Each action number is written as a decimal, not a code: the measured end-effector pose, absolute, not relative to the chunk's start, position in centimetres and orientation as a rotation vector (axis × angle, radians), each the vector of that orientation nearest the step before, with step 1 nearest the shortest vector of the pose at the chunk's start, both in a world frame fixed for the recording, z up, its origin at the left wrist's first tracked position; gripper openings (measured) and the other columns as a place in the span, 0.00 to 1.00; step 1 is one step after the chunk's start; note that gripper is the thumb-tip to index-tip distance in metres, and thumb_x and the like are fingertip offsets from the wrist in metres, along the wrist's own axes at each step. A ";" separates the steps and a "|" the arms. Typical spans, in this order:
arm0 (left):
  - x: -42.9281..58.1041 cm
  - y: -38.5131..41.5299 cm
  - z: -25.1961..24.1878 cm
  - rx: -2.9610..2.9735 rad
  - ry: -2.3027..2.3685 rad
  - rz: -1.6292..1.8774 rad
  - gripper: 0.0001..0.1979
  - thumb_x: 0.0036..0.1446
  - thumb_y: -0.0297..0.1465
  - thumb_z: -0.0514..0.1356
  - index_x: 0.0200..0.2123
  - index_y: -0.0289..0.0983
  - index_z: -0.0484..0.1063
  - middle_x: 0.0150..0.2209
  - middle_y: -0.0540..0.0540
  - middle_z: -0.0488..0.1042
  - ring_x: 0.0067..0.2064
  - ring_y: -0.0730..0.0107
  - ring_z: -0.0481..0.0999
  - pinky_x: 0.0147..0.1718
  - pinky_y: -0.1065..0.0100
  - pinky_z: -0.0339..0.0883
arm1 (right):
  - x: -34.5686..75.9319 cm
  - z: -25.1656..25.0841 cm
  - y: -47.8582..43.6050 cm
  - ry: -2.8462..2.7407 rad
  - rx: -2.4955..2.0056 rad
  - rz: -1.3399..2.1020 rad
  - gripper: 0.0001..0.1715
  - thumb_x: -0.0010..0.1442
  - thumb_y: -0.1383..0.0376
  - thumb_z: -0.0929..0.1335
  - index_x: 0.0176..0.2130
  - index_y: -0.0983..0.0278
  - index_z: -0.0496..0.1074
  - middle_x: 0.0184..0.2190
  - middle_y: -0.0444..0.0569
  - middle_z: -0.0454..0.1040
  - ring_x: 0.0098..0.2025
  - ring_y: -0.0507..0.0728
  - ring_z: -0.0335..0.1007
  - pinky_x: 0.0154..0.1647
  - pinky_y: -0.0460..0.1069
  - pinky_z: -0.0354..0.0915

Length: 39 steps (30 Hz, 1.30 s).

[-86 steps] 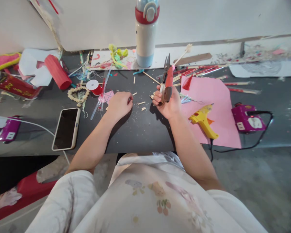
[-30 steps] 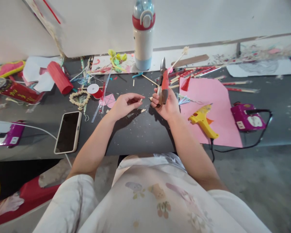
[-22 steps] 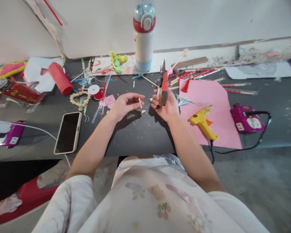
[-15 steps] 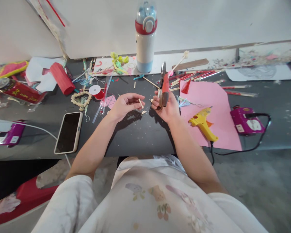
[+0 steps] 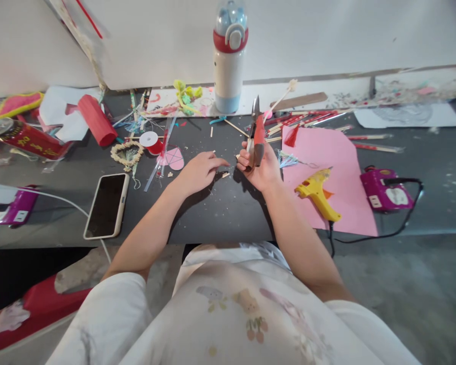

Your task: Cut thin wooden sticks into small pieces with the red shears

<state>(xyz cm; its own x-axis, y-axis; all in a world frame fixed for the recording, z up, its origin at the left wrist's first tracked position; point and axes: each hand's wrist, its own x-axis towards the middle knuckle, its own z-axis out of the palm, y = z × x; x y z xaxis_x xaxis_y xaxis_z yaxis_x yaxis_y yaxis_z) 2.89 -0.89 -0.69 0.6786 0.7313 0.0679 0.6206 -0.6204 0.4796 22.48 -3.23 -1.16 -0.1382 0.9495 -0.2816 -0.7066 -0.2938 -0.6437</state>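
Note:
My right hand [image 5: 261, 165] is wrapped round a pair of red-handled cutting pliers [image 5: 257, 134], held with the jaws pointing up and away from me. A pale stick end shows beside its fingertips. My left hand [image 5: 202, 171] is palm down low over the dark table, index finger stretched to the right. The tip of a short wooden stick piece [image 5: 214, 151] peeks out past its far side; the rest is hidden. Short cut stick bits [image 5: 225, 175] lie just below its fingertips. Another stick piece [image 5: 212, 132] lies farther back, and a longer stick [image 5: 235, 128] reaches toward the pliers.
A bottle [image 5: 228, 76] stands at the back. On the right are a yellow glue gun [image 5: 319, 195] on pink paper [image 5: 349, 182] and a purple power block [image 5: 385, 187]. On the left lie a phone [image 5: 106, 207], a red ribbon spool [image 5: 152, 143], a beaded heart [image 5: 126, 154] and a can [image 5: 25, 139].
My left hand has turned from pinching a short stick piece to palm down, lower over the table. The stick piece is now mostly hidden behind it. My right hand and the pliers stayed still.

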 end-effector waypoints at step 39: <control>-0.8 1.2 2.2 1.056 1.027 1.760 0.19 0.41 0.42 0.74 0.34 0.38 0.79 0.29 0.50 0.80 0.32 0.75 0.80 0.34 0.71 0.75 | 18.5 -3.1 -6.3 -0.929 -0.700 2.026 0.22 0.58 0.45 0.69 0.37 0.60 0.67 0.21 0.38 0.58 0.19 0.49 0.49 0.22 0.47 0.48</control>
